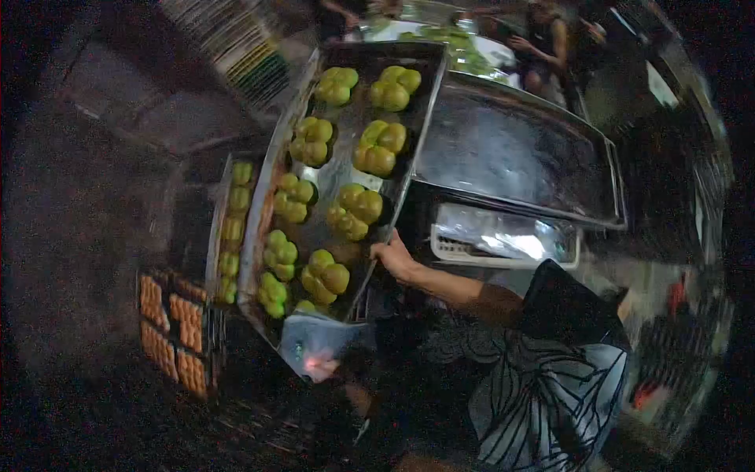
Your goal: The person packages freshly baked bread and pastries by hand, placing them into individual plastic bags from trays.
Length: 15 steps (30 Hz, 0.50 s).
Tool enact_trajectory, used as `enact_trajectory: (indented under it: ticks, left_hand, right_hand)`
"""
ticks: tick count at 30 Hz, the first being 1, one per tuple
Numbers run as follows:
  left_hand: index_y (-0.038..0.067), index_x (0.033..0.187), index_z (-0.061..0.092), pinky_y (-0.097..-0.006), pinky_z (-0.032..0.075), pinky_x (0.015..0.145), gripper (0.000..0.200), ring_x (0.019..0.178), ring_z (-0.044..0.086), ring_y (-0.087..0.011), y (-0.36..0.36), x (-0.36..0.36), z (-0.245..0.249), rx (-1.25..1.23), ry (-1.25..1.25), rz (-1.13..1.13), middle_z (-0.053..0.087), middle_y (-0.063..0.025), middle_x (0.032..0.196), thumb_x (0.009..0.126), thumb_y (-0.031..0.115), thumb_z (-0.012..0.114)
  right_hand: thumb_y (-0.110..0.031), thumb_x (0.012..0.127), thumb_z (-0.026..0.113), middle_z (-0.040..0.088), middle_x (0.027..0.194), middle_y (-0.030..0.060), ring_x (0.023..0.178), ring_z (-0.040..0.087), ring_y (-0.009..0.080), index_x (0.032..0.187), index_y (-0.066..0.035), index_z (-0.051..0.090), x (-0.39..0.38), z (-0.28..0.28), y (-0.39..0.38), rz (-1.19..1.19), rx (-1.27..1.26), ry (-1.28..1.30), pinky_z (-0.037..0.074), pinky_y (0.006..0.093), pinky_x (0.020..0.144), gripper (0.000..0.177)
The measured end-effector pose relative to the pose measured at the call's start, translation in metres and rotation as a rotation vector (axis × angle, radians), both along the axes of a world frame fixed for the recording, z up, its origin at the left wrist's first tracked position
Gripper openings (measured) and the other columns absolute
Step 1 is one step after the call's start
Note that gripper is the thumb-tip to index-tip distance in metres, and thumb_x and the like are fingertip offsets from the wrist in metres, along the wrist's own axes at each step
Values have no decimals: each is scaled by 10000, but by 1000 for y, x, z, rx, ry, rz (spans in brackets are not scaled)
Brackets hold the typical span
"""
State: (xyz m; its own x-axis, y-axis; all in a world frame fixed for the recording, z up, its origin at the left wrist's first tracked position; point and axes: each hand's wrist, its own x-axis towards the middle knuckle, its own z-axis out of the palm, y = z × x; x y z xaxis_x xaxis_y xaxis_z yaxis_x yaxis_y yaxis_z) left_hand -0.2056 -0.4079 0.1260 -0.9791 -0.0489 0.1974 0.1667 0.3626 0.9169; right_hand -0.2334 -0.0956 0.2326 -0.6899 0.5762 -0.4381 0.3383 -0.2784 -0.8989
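A long metal tray (pixel 338 177) bears several green clusters of rounded pieces (pixel 355 212), set out in two rows. My right hand (pixel 395 258) grips the tray's right edge, its fingers closed on the rim. At the tray's near corner, my left hand (pixel 321 368) is closed on a pale grey cloth or sheet (pixel 314 338) that lies against the tray end. Blur and dim light partly hide the left fingers. The tray looks tilted in this view.
An empty dark tray (pixel 511 149) is at the right, above a white basket (pixel 503 244) with clear plastic. Another tray of green pieces (pixel 230 228) and racked orange-brown items (pixel 174 334) stand left. People (pixel 543 43) are around a table with green items (pixel 464 47).
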Motion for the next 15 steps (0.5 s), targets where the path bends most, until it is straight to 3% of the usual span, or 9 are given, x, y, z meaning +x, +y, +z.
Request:
enact_trajectory:
  ticks: [1,3,5,7,8,11,13,14,15]
  left_hand:
    - [-14,985,531,-347,450,646,407,786,535,-276,9,-4,9,6,51,-47,573,-160,856,857,346,390]
    - [-16,993,529,-341,453,645,422,782,537,-274,31,-15,24,16,175,-141,574,-160,856,858,357,386]
    - [-19,1002,527,-335,455,643,437,777,538,-271,52,-20,38,25,296,-240,576,-160,857,859,368,381]
    - [-22,1010,525,-330,458,642,453,773,539,-269,77,-30,51,24,405,-364,577,-160,857,860,379,377]
    - [-15,977,524,-429,475,665,409,786,566,-311,89,-33,56,246,269,-557,575,-143,904,832,343,389]
    - [14,902,545,-399,456,583,334,666,544,-292,141,-67,62,-34,531,-637,564,-130,782,782,313,461]
    - [32,851,560,-379,443,529,285,585,529,-279,186,-86,66,-208,739,-696,556,-122,701,749,293,509]
    - [42,826,567,-369,437,501,262,545,521,-273,211,-79,70,-275,834,-732,552,-118,661,732,283,533]
    - [51,801,574,-359,431,474,239,505,513,-267,240,-77,75,-340,872,-760,549,-113,620,716,273,557]
  right_hand:
    - [-63,671,517,468,723,69,664,453,182,949,25,378,25,12,6,-54,16,4,376,301,606,323]
    - [-44,667,503,452,693,56,657,440,174,798,22,439,79,25,11,-225,-244,239,376,311,623,161]
    - [-41,671,489,479,741,74,692,455,172,687,19,481,133,-2,6,-398,-286,131,384,321,638,62]
    - [-58,668,500,528,833,108,751,487,181,697,27,529,180,-9,-3,-632,-295,86,395,327,699,94]
    - [-58,668,500,528,833,108,751,487,181,697,27,529,198,-15,-7,-651,-293,104,395,327,699,94]
    - [-93,683,483,544,922,129,808,503,192,820,25,551,218,-50,0,-804,-412,121,390,323,771,194]
    - [-126,709,452,547,900,114,811,510,213,921,3,531,228,-82,12,-968,-521,310,386,331,815,261]
    - [-147,736,424,534,913,97,853,506,227,1004,-27,502,260,-109,21,-906,-476,473,388,369,818,304]
    - [-158,745,441,520,957,86,908,491,224,994,-40,507,261,-42,26,-1018,-513,388,386,390,827,283]
